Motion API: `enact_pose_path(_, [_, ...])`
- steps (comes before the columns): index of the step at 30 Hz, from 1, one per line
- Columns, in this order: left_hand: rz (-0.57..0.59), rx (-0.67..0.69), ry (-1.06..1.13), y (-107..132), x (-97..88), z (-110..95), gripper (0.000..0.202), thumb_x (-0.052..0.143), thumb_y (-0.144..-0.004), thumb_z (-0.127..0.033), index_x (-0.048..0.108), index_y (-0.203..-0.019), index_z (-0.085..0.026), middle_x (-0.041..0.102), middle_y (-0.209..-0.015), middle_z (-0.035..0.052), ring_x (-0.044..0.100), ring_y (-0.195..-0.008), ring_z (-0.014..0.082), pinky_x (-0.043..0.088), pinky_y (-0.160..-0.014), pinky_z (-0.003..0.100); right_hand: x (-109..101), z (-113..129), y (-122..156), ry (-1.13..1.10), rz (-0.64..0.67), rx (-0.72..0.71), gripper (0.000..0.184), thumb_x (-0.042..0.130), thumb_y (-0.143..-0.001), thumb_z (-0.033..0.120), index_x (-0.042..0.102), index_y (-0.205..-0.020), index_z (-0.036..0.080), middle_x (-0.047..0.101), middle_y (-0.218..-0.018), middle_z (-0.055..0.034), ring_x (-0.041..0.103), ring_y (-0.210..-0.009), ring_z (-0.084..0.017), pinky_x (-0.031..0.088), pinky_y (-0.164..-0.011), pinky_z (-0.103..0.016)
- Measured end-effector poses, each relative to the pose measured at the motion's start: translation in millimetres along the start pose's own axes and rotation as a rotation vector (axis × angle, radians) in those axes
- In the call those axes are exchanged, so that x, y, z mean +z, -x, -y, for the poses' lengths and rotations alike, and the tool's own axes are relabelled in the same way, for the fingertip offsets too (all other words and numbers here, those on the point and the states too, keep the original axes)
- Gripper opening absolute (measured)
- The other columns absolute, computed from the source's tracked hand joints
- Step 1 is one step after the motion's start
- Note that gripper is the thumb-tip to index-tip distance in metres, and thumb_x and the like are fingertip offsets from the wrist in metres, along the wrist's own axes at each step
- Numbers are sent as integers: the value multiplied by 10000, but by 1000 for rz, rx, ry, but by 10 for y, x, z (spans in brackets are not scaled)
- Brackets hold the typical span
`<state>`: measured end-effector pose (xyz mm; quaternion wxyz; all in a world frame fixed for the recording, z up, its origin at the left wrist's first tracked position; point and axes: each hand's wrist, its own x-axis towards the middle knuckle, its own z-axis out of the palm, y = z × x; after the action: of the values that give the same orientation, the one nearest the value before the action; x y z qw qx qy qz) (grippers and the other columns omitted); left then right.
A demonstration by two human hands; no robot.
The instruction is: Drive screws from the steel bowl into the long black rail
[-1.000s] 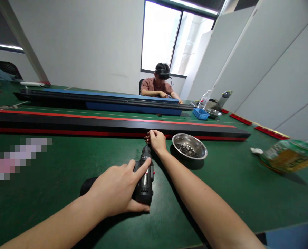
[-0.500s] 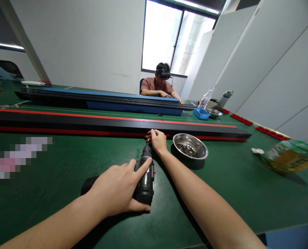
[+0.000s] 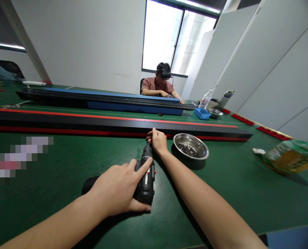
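My left hand (image 3: pixel 117 186) is wrapped round a black cordless drill (image 3: pixel 146 185), which lies on its side with its bit pointing away from me. At the bit's tip, the fingers of my right hand (image 3: pixel 157 141) are pinched together, close to the near side of a long black bar with red edges (image 3: pixel 112 122). What those fingers hold is too small and hidden to make out. Just right of that hand stands a round metal bowl (image 3: pixel 205 154) with many small dark screws (image 3: pixel 187 149) in it.
Behind the bar lie long black and blue strips (image 3: pixel 133 106). A blue basket (image 3: pixel 202 113), another metal bowl (image 3: pixel 214 112) and bottles stand far right. A large plastic jug (image 3: pixel 291 157) lies on the green table (image 3: pixel 229 186) at right. A co-worker (image 3: pixel 160 83) sits opposite.
Almost nothing differs. The drill stays in my left hand, and my right fingers stay by its bit with only a slight shift; the view has moved marginally.
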<state>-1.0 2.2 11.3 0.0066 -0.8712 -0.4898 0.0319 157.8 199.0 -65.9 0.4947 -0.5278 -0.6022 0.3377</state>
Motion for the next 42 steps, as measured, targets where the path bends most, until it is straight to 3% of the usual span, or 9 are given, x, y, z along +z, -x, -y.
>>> enact_pose_path(8, [-27,1,-14,9,0,-6,1191,590,-697,-858,133,-1630,-276,633,-1177,162,711,-854,363,586,-729,480,-39,37,25,100,15,-43,619,377,-996,615,784,-817,184,748,-720,-70,714,-639,-191,538,-672,-278])
enact_pose_path(16, [-58,-21,-42,-50,22,-7,1161,539,-727,-871,138,-1630,-261,641,-1148,162,712,-834,371,582,-695,488,-59,89,50,141,-80,-8,516,399,-1001,521,766,-841,196,735,-689,-52,721,-660,-198,509,-672,-265])
enact_pose_path(26, [-55,-30,-70,-153,45,64,1180,461,-711,-929,103,-1631,-282,652,-1141,158,725,-838,366,576,-688,450,-74,109,66,173,-107,-23,486,397,-998,482,767,-864,196,733,-703,-42,708,-702,-197,471,-700,-259])
enact_pose_path(34, [-58,-16,-87,-171,74,84,1201,456,-699,-941,121,-1631,-261,654,-1118,155,726,-828,363,572,-683,437,-97,248,268,222,-148,-223,459,373,-1026,428,762,-941,200,753,-843,-48,684,-789,-187,446,-720,-254])
enact_pose_path(38, [-66,-14,-95,-176,94,93,1219,443,-689,-953,112,-1633,-256,655,-1114,157,725,-805,367,575,-668,452,-298,450,394,219,-103,-351,513,318,-1051,442,752,-942,191,746,-872,-50,672,-790,-181,447,-725,-259])
enact_pose_path(42, [-81,-10,-98,-174,106,89,1221,423,-691,-959,94,-1635,-259,653,-1114,158,722,-786,369,577,-650,465,-788,666,422,443,-130,-381,514,347,-1045,459,752,-884,186,744,-855,-75,671,-817,-206,435,-744,-280])
